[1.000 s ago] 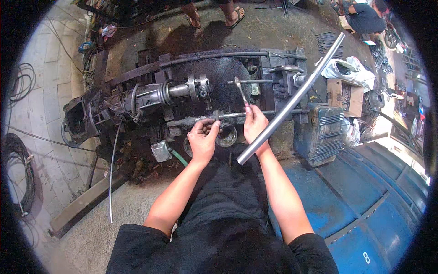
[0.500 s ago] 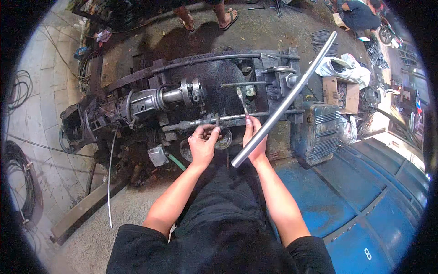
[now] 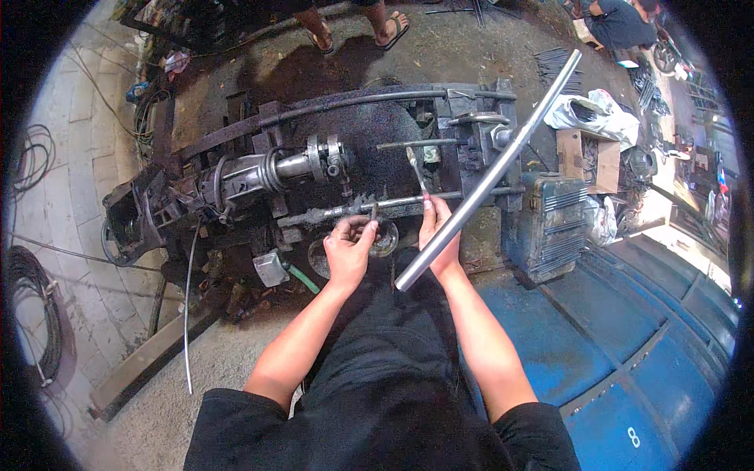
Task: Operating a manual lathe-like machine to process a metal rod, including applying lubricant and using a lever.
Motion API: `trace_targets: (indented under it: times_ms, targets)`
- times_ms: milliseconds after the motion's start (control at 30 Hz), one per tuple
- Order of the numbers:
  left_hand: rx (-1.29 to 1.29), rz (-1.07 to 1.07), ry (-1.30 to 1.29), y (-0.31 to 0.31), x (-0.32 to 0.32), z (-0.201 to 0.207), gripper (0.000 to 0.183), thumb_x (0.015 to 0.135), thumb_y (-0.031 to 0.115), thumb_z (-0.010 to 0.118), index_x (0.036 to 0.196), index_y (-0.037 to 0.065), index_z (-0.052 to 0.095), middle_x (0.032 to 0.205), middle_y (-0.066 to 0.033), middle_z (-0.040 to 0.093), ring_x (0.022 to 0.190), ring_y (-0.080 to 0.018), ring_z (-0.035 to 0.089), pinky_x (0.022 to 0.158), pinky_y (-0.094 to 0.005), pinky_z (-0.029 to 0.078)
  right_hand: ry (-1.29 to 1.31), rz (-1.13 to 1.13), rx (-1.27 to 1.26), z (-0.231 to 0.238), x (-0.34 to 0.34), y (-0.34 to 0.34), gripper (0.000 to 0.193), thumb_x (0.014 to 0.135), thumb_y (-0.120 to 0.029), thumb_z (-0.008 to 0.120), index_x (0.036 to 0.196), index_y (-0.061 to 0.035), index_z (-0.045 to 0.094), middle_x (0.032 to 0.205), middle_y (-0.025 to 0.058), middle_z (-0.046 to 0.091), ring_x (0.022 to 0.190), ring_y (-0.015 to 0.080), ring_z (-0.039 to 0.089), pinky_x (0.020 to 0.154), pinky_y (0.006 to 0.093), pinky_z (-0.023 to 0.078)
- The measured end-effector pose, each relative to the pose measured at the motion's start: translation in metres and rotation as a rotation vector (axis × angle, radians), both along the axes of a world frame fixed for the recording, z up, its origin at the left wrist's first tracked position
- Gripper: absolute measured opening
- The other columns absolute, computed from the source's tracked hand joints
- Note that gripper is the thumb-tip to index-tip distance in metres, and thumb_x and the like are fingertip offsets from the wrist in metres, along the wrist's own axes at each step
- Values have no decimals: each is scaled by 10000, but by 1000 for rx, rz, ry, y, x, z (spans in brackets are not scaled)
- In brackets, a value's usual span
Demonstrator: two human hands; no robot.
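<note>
My left hand [image 3: 347,255] is closed, its thumb and fingers pinched around a small dark metal piece [image 3: 375,210] whose kind I cannot make out. To its right, my right hand [image 3: 441,239] grips the lower end of a thin tool [image 3: 419,177] with a flat, pale tip, pointing up over the machine. A long bright steel bar [image 3: 487,180] slants in front of that hand and hides part of it; I cannot tell if they touch. Both hands are at the near side of a greasy machine [image 3: 271,169], beside its long near rod [image 3: 408,202].
A ribbed grey-blue metal housing [image 3: 546,228] and blue metal panels [image 3: 565,334] lie to the right. Beyond stand a cardboard box [image 3: 601,165] and a white sack [image 3: 601,118]. A person's sandaled feet [image 3: 389,33] are across the machine. Coiled cable [image 3: 35,306] lies left.
</note>
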State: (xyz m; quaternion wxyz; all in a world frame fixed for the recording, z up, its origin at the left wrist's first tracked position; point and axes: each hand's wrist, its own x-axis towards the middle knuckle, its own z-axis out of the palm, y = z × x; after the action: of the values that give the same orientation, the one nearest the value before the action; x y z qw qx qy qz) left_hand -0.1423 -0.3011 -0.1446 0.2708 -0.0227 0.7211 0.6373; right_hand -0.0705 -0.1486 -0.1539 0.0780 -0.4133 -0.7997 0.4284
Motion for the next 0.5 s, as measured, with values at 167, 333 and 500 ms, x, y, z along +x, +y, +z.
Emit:
trace_targets:
  times_ms: [167,333,500]
  targets:
    - [-59,-16,-18,0,1,0,161,866,94,688,944,-40,646,792,-47,679,693,-70,621,636,-223,507,146,-82,116,-6,-2,3,227,959,-184,514,998,2,638,828,238,633,771,405,630,691,432,485]
    - [-119,-78,23,-1,0,2,180,872,114,687,952,-35,624,824,-53,662,708,-94,619,628,-238,499,19,54,-11,1,-11,10,261,985,-196,501,1048,31,613,878,197,654,818,279,650,746,356,488]
    - [-88,-78,7,2,3,1,188,872,114,687,959,-40,621,830,-59,667,717,-102,629,645,-246,511,77,97,41,6,-17,8,233,973,-202,515,1035,-6,625,810,231,641,737,390,649,667,405,504]
